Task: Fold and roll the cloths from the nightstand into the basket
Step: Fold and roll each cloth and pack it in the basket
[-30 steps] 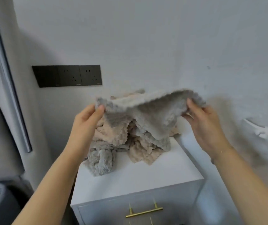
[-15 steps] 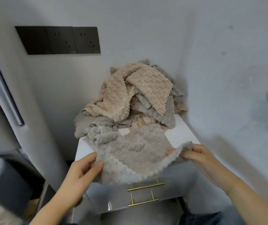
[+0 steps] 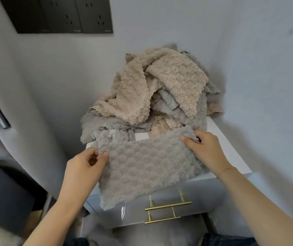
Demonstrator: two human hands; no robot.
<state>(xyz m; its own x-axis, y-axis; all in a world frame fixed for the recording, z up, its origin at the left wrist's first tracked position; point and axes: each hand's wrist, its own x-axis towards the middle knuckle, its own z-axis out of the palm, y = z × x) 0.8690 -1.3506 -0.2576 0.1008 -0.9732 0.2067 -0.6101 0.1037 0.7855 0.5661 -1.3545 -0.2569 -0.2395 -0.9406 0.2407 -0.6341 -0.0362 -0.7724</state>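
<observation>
A grey fluffy cloth (image 3: 145, 167) lies spread over the front of the white nightstand (image 3: 231, 153), its near edge hanging over the drawer front. My left hand (image 3: 83, 167) pinches its left edge between thumb and fingers. My right hand (image 3: 206, 150) grips its far right corner. Behind it a heap of beige and grey cloths (image 3: 158, 93) is piled against the wall corner. No basket is clearly recognisable.
Two gold drawer handles (image 3: 167, 206) run across the nightstand front. A black socket panel (image 3: 62, 13) is on the wall above left. A dark grey bin-like container (image 3: 3, 197) stands low at the left. Walls close in on the back and right.
The grey cloth, held up in the air a second ago, has been lowered and laid flat on the nightstand's front. Both hands came down with it and the view tilted downward.
</observation>
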